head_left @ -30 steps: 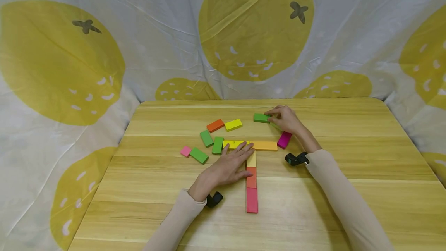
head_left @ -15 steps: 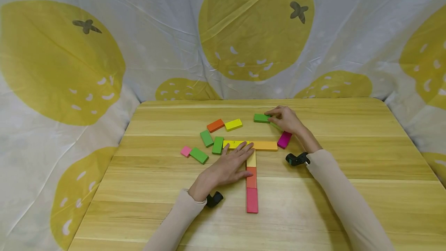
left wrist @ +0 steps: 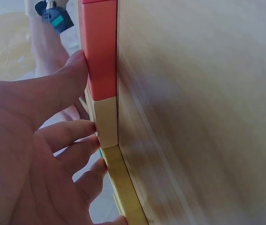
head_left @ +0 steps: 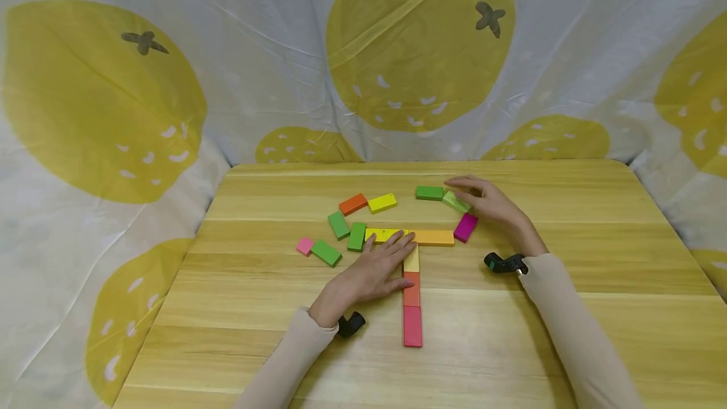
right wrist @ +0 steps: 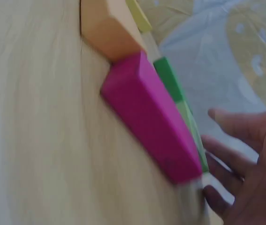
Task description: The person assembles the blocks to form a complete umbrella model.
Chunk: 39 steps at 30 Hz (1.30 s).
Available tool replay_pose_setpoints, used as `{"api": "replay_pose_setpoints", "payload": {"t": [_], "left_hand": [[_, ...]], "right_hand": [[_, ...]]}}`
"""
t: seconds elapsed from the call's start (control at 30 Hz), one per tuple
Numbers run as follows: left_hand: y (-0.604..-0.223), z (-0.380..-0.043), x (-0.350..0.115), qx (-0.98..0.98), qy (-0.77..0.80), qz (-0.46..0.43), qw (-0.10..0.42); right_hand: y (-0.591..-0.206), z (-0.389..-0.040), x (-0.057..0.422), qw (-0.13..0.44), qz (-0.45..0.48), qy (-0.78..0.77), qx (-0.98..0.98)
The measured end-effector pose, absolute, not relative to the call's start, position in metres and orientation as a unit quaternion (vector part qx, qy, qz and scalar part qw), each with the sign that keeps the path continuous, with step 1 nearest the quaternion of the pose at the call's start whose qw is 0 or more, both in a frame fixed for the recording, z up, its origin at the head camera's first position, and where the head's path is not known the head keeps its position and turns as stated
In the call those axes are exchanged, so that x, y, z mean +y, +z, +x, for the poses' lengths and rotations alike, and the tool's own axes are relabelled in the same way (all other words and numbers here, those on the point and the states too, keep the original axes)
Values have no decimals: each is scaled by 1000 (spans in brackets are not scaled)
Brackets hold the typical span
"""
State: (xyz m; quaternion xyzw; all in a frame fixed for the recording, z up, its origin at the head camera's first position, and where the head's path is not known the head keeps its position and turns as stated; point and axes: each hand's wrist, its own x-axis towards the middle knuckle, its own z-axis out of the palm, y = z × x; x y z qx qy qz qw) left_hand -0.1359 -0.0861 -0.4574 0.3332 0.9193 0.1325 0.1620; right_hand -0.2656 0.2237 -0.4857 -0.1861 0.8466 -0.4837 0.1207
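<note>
My left hand [head_left: 368, 278] lies flat with fingers spread, its fingertips on the yellow block [head_left: 380, 233] and the thumb on an orange-red block [left wrist: 99, 51]. Between these sits a cream block [head_left: 411, 259], with a red block [head_left: 413, 327] at the near end of the column. An orange block [head_left: 434, 238] continues the row to the right. My right hand [head_left: 498, 208] hovers with loose fingers by the light green block [head_left: 456, 201], holding nothing. That block lies between a green block [head_left: 429, 193] and a magenta block [head_left: 466, 228].
Left of the row, several more blocks curve around: an orange-red one [head_left: 353, 204], a yellow one [head_left: 382, 203], green ones and a small pink block [head_left: 305, 246]. A lemon-patterned cloth [head_left: 272, 81] hangs behind the wooden table [head_left: 227, 308].
My right hand has let go at the green blocks and drawn back to the right, uncovering the light green block. My left hand has stayed in place.
</note>
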Motion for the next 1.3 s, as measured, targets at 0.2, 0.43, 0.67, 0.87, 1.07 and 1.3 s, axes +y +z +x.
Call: {"api": "replay_pose_setpoints", "payload": {"t": [0.2,0.43,0.67,0.87,1.07,1.3], "left_hand": [[-456,-135,-86,919,134,332,164],[-457,-135,-86,920,137,332,159],[-458,-135,-86,920,134,333,159],[-457,-135,-84,922,123,330,162],[-456,-135,-83,923,116,328,164],[-457,-135,-84,926,105,326,159]], "right_hand": [[-494,-251,249,131,-233,-480,835],[-505,-243,260,124,-285,-445,840],[-507,-240,261,119,-303,-427,844],[-507,-238,263,110,-308,-421,846],[-506,-236,263,104,-305,-421,848],[-508,-237,260,105,-306,-424,846]]}}
